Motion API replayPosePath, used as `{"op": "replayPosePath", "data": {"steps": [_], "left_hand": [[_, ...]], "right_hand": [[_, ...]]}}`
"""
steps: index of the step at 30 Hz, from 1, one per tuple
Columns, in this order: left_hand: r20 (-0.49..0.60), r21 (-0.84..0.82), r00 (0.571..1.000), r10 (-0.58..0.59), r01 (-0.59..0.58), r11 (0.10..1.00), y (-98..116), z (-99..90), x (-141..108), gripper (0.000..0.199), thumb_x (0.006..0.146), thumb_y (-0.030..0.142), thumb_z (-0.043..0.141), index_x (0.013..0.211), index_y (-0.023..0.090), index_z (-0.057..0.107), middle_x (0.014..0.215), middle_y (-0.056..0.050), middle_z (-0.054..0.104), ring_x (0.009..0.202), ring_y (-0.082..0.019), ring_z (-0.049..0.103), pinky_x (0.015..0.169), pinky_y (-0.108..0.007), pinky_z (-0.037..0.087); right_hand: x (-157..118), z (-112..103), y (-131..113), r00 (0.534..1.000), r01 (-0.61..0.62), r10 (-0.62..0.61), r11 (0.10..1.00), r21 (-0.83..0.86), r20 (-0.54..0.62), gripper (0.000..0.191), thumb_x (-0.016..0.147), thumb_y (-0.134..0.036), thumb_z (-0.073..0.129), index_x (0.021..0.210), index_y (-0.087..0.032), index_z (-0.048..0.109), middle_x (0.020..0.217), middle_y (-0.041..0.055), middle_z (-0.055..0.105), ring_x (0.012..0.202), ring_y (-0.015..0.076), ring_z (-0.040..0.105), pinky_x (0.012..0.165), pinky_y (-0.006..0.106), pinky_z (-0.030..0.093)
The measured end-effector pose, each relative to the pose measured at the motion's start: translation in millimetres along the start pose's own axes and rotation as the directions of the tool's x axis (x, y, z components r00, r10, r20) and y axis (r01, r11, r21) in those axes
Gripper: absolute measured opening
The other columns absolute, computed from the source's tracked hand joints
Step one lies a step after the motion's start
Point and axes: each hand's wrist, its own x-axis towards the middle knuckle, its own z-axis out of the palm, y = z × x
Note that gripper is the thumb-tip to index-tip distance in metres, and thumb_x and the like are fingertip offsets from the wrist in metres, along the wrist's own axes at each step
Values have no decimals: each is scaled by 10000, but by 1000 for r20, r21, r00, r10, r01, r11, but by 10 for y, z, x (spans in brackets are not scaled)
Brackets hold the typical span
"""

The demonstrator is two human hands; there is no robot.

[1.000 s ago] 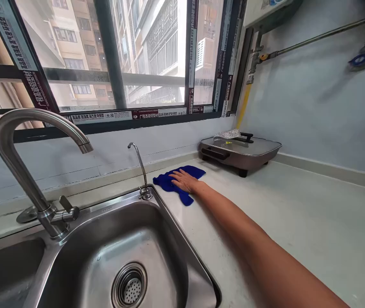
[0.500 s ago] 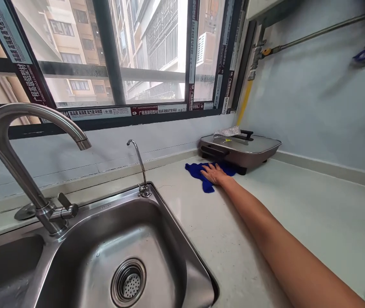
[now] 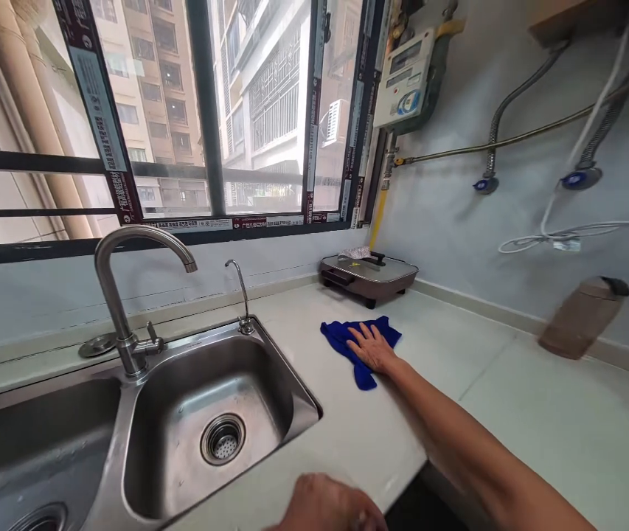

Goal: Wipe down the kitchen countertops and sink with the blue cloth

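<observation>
My right hand point(image 3: 372, 348) lies flat on a blue cloth point(image 3: 347, 339), fingers spread, pressing it to the pale countertop point(image 3: 314, 450) right of the sink. The cloth is bunched, with one end trailing toward the front. At the bottom edge of the view is my left hand point(image 3: 328, 505), blurred and partly cut off, over the counter's front edge; its fingers look curled, but what they hold, if anything, is hidden. Behind the cloth, apart from it, stands a brown electric pan point(image 3: 372, 284) with a glass lid.
A double steel sink point(image 3: 126, 420) with a large faucet point(image 3: 109, 273) and a small tap point(image 3: 242, 287) is on the left. A brown bottle point(image 3: 579, 321) stands by the right wall. A gas meter point(image 3: 405, 85), pipes and a looped cable hang above.
The cloth and my right hand have come nearer, away from the pan. My left hand has entered at the bottom. The view has widened, showing the meter and bottle.
</observation>
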Motion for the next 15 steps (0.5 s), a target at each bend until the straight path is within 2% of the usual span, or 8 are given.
{"op": "replayPosePath", "data": {"steps": [4, 8, 12, 15], "left_hand": [[-109, 145, 994, -25, 40, 989, 120, -28, -45, 327, 760, 173, 535, 933, 286, 788, 670, 26, 733, 576, -120, 606, 662, -239, 478], [-117, 213, 993, 25, 0, 977, 224, -99, -119, 346, 774, 160, 498, 944, 254, 784, 638, 25, 704, 565, -111, 576, 665, -229, 460], [-104, 263, 994, 30, -2, 965, 323, -164, -267, 373, 836, 196, 446, 1024, 231, 767, 770, -26, 757, 669, -149, 634, 712, -270, 472], [-70, 309, 997, 16, 6, 951, 375, -231, -567, 368, 832, 191, 455, 1031, 235, 762, 859, -42, 778, 750, -174, 662, 739, -290, 472]], "right_hand": [[-650, -20, -24, 997, 73, -72, 997, 27, -7, 661, 979, -597, 252, 1561, -285, 288, 1657, 75, 213, 1520, 347, 137, 1195, 544, 212], [-1204, -37, -56, 990, 139, -139, 989, 51, -12, 649, 984, -586, 261, 1556, -282, 301, 1652, 72, 230, 1524, 326, 124, 1203, 536, 196], [-1557, -78, -57, 978, 207, -206, 975, 79, -17, 613, 982, -573, 272, 1535, -319, 342, 1642, 20, 268, 1521, 291, 154, 1204, 521, 207], [-1722, -157, 62, 974, 228, -227, 968, 103, -23, 582, 965, -544, 312, 1493, -322, 422, 1595, 12, 371, 1499, 282, 230, 1207, 527, 202]]}}
